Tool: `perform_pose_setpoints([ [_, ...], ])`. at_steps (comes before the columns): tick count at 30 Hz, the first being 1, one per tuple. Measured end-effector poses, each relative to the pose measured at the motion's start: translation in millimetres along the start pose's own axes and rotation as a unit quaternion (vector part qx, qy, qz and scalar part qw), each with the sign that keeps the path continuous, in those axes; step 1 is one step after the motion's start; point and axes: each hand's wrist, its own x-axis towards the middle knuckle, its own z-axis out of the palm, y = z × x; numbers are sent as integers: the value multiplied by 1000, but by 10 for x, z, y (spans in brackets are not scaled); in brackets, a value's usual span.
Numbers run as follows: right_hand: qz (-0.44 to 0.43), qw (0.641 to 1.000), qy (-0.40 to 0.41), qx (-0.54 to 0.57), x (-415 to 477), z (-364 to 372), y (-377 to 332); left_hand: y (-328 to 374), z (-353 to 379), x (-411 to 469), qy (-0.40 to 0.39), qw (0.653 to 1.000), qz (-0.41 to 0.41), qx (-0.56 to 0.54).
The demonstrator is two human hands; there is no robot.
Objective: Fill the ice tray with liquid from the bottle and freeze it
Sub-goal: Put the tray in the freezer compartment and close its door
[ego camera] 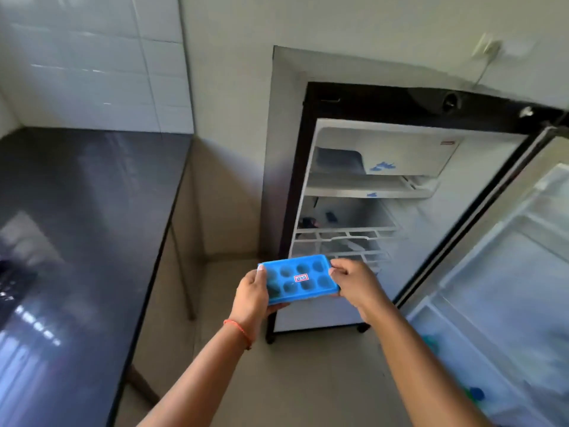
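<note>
freezer compartment [381, 155]: flap open, passable | fridge door [520, 272]: swung open right | countertop [86, 229]: left

Both arms reach forward, left hand [253, 293] and right hand [354, 283] closed in a grip.

Both hands, left hand [253, 294] and right hand [354, 283], grip the blue ice tray [298, 278] by its ends before the open fridge [363, 192], dark tabletop [77, 211] at left.
</note>
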Motion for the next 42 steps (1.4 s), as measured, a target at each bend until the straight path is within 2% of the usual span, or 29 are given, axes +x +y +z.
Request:
perform_pose_setpoints([
  [5, 10, 1000, -3, 1, 443, -486, 102, 33, 546, 338, -17, 1000, -11, -21],
  [9, -23, 998, 47, -45, 922, -752, -54, 137, 803, 599, -11, 999, -2, -33],
  [10, -27, 998, 47, -14, 1053, -782, -120, 166, 848, 657, -7, 999, 2, -32],
  [12, -21, 992, 13, 123, 1326, -820, -276, 227, 933, 758, 2, 999, 6, -39],
  [13, -12, 975, -16, 220, 1454, -818, -362, 254, 966, 804, 7, 999, 5, -44],
  [15, 10, 916, -60, 397, 1690, -798, -537, 299, 1023, 902, 16, 999, 2, -47],
  [17, 19, 874, -64, 482, 1897, -783, -696, 318, 1063, 988, 22, 998, -4, -50],
  [19, 13, 850, -58, 523, 2091, -756, -832, 338, 1096, 1050, 24, 998, -8, -53],
  [23, 0, 837, -23, 546, 2402, -700, -1001, 364, 1157, 1136, 26, 998, -11, -54],
  [27, -11, 819, -26, 573, 2558, -601, -1067, 384, 1190, 1182, 19, 998, -11, -54],
  [32, -19, 778, -43, 627, 2549, -575, -1076, 365, 1169, 1210, 17, 999, -8, -33],
  [35, -34, 787, -21, 616, 2420, -603, -920, 325, 1132, 1194, 18, 999, -13, -33],
  [42, -120, 805, -24, 581, 1783, -1000, -244, 149, 1095, 1116, 7, 1000, -25, -17],
])
